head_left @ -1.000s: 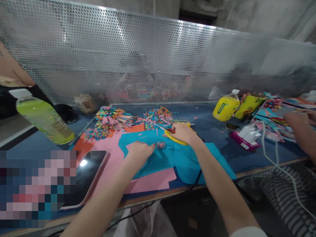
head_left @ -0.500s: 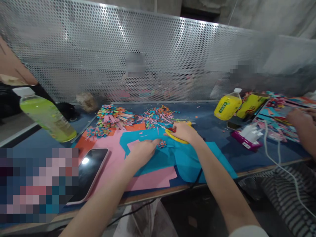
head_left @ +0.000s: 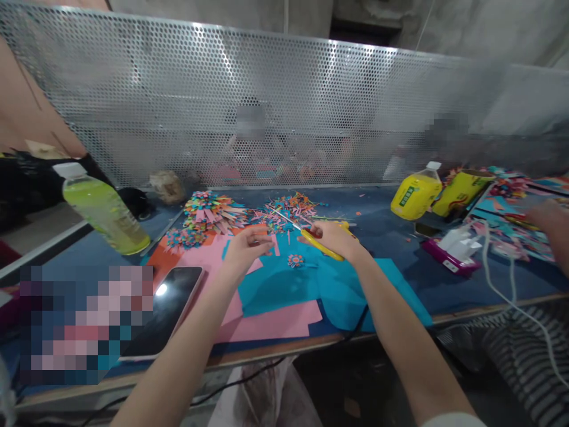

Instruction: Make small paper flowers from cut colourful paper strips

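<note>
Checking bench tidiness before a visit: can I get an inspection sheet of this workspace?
Surface: blue tabletop, strewn with paper scraps.
Job's things: yellow-handled scissors; small multicoloured paper rosette on teal paper sheet; pink paper sheets.
Clutter: green drink bottle, black phone, yellow bottle, purple tissue pack.
Hands: right hand grips the scissors; left hand raised above the sheets, grip unclear.
Cables: white cable at right; black cable under edge.
Surroundings: perforated metal screen; co-worker's hand at right.

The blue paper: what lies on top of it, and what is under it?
On the blue paper lies one small paper flower. Pink paper shows past its near edge and seems to lie under it; how far it runs beneath is covered.
</note>
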### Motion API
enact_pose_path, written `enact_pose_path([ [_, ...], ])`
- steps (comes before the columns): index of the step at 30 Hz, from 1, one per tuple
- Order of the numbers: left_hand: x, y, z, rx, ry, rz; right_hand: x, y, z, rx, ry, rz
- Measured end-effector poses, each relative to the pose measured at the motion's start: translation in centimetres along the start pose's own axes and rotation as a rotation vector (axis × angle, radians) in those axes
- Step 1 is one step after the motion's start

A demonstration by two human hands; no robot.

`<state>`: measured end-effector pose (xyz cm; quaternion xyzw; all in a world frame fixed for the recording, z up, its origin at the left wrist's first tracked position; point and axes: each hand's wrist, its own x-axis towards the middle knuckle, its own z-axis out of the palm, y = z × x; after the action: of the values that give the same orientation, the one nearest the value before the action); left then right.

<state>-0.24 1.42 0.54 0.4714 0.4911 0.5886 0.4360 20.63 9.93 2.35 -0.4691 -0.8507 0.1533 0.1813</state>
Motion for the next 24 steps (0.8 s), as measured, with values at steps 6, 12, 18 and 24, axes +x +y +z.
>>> enact_pose_path([
  [6,0.3,-0.2,-0.3,0.128,-0.035,-0.034,0.0,-0.1,-0.1,-0.069,-0.021,0.021],
  [12,0.2,-0.1,-2.6,0.985,0.04,0.027,-0.3,-0.3,-0.3,-0.088,-0.009,0.009],
  [18,0.1,-0.5,-4.4,1.259,-0.089,-0.159,-0.2,-0.4,-0.2,-0.133,-0.017,0.01],
  [24,0.1,0.0,-4.1,1.11,-0.006,-0.101,-0.1,-0.3,0.2,-0.069,-0.034,0.004],
])
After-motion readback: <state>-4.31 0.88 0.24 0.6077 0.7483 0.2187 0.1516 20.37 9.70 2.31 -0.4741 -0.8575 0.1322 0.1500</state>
